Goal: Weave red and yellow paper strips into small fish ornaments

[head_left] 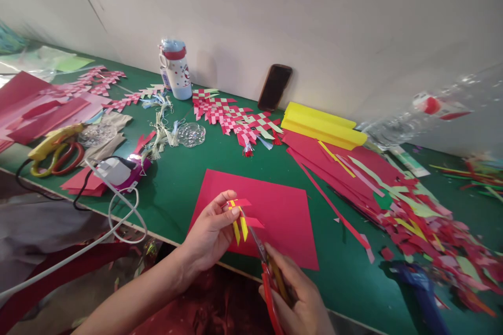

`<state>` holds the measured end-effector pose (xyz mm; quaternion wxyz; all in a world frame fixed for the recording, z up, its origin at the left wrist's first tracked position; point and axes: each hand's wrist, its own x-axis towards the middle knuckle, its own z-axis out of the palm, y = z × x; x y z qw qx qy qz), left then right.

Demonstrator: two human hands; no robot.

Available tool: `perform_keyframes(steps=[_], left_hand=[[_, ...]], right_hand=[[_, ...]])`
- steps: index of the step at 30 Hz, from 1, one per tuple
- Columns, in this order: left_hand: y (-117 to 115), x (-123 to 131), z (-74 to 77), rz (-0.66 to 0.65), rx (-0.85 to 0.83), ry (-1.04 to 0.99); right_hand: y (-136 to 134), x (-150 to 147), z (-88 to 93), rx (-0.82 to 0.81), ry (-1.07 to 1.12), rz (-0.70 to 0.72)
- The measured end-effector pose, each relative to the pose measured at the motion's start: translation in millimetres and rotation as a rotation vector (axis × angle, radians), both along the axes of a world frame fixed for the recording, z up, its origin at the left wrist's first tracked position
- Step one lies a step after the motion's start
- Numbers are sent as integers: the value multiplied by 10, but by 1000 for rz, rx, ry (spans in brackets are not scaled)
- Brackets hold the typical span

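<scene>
My left hand [216, 230] pinches a small woven piece of yellow and red paper strips [238, 219], its loose strip ends sticking out to the right and downward. In my right hand [298, 293] is a pair of scissors [268, 280] with red and brownish-yellow handles. The scissor blades point up and left, their tips close by the woven piece; I cannot tell whether they touch it. Beneath both hands lies a flat red paper sheet [275, 209] on the green table.
Woven pink-and-white fish shapes [236, 117], a bottle [176, 70] and a phone [275, 87] stand along the wall. Paper scraps [436, 240] and a blue tool [420, 293] lie right. A yellow glue gun [55, 141], white charger [113, 171] and cable are left.
</scene>
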<state>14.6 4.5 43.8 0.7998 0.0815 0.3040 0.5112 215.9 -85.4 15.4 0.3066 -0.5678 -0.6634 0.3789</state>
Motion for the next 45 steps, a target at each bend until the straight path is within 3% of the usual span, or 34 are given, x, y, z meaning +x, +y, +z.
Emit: perform_keyframes(steps=[18,37,40,45], left_hand=[[-5,-5,-52,-29,-7,-32],[0,-38,-10,-7,-80,-57],[27,-72,-15,36,-98,-48],[34,-104,-7,4,-119,-14]], right_hand=[[8,65,-3,-15,-53,38],[5,61,104,25,-106,15],[67,170,130,91,-190,-43],[348,642,125,156,-600,-339]])
